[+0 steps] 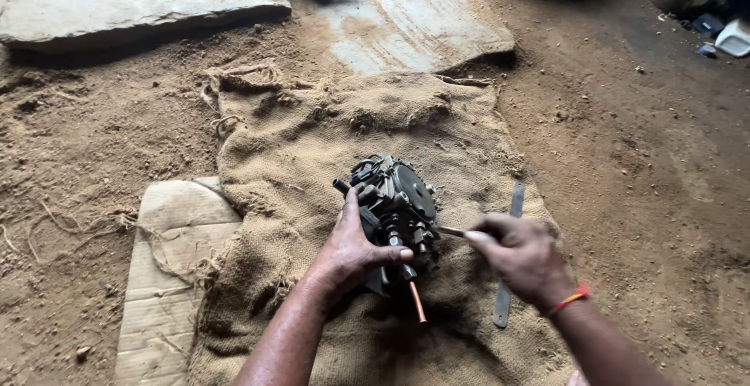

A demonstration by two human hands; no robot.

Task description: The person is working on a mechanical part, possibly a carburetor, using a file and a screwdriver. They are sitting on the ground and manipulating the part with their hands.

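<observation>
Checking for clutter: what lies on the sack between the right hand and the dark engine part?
In the head view, only the thin tool held by the right hand spans that gap, its tip reaching the engine part; beneath it the burlap sack is bare.

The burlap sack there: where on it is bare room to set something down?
Bare burlap sack lies beyond the carburetor, toward the stone slab. It is crowded nearer: left hand grips the carburetor, right hand holds a tool, and a flat metal strip lies beside.
</observation>
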